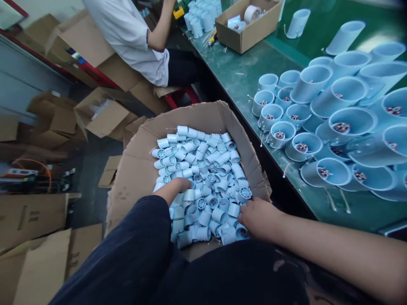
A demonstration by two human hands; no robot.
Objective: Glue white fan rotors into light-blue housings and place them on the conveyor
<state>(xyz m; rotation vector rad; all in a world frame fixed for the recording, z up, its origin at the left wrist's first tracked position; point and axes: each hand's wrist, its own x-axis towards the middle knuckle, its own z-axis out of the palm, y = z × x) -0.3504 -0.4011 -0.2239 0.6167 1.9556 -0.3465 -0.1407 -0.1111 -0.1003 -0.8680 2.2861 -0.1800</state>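
Note:
A large cardboard box (133, 169) stands in front of me, filled with a heap of short pale blue plastic cylinders (203, 178). Some of them show copper motor windings inside. My left hand (179, 185) reaches into the left part of the heap and touches cylinders there; its fingers are mostly hidden. At the right side of the box, my right hand (256, 214) rests against the heap with its fingers curled, close by a cylinder with a spoked end (245, 193). What lies within those fingers is hidden.
On the green workbench (241, 80) to the right stand many upright cylinders (302, 146) with windings inside and loose wires. Farther back is a small carton (246, 36) holding a tape roll. A seated co-worker (127, 38) is ahead. Cardboard boxes (101, 114) crowd the floor at left.

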